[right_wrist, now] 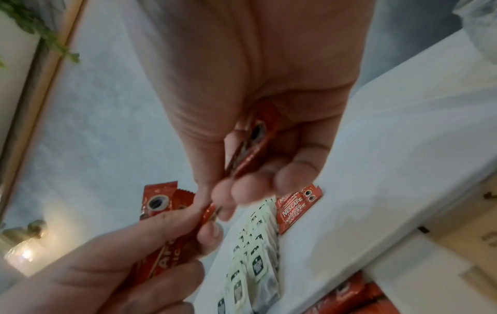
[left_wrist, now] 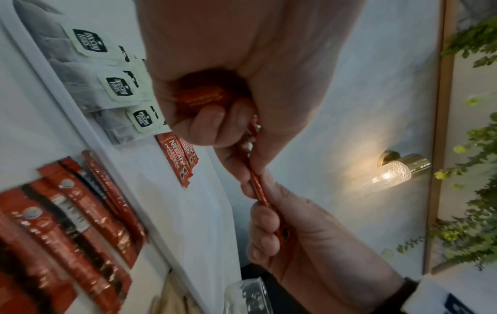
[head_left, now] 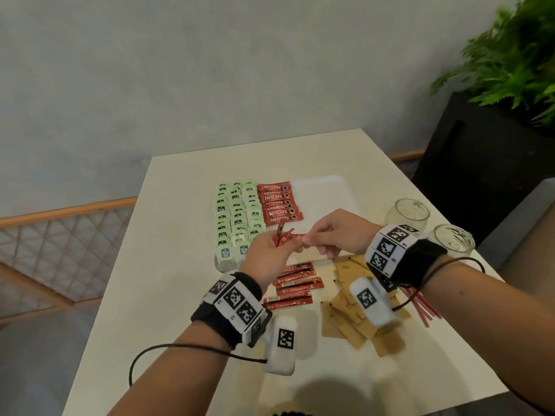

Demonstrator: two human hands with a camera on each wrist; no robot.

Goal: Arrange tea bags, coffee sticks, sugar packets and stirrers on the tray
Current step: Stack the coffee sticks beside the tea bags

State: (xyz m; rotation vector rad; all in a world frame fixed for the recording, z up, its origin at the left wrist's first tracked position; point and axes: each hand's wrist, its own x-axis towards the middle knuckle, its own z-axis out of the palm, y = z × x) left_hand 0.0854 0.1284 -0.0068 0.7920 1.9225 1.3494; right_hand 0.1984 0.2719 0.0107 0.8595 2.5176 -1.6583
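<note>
A white tray (head_left: 326,190) holds three columns of green-tagged tea bags (head_left: 237,217) and a row of red coffee sticks (head_left: 280,205) beside them. Above the tray's near edge, my left hand (head_left: 270,253) grips a small bundle of coffee sticks (left_wrist: 199,97). My right hand (head_left: 327,235) pinches one red stick (left_wrist: 259,189) whose other end still sits against the left hand's bundle. On the table in front of the tray lie loose coffee sticks (head_left: 295,285), brown sugar packets (head_left: 345,325) and red stirrers (head_left: 426,307), partly hidden by my right wrist.
Two empty glasses (head_left: 411,216) (head_left: 453,240) stand right of the tray near the table's right edge. A black planter (head_left: 480,175) with a green plant stands beyond that edge. The tray's right half is bare.
</note>
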